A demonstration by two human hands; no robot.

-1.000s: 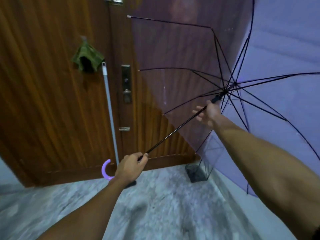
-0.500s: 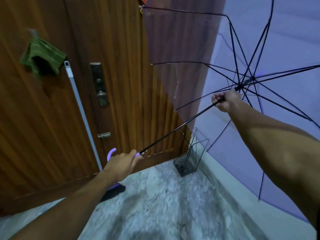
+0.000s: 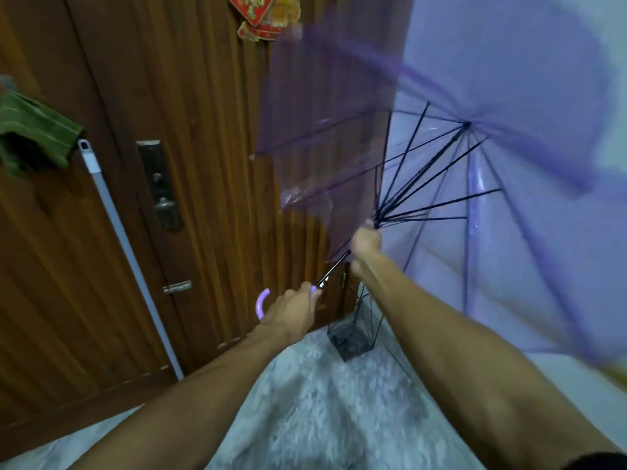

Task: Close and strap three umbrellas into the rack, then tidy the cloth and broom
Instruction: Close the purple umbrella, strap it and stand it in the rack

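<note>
A see-through purple umbrella (image 3: 342, 130) is half folded, its canopy blurred and its black ribs drawn in. My left hand (image 3: 291, 312) grips its lilac hooked handle (image 3: 261, 301). My right hand (image 3: 364, 245) grips the runner on the black shaft, a short way above the left hand. The black wire rack (image 3: 351, 337) stands on the floor in the corner, just below my right forearm. A green cloth (image 3: 30, 137) hangs on the door at the left. The broom's grey handle (image 3: 125, 245) leans against the door beside it.
The brown wooden door (image 3: 210, 137) with its lock plate (image 3: 159, 184) fills the left and middle. A red ornament (image 3: 258, 15) hangs at the top. A pale wall (image 3: 559, 232) is on the right, and mottled grey floor (image 3: 325, 408) lies below.
My right hand has slid the runner down the shaft toward my left hand, and the canopy has folded inward. The view has shifted right, so the cloth and broom sit further left.
</note>
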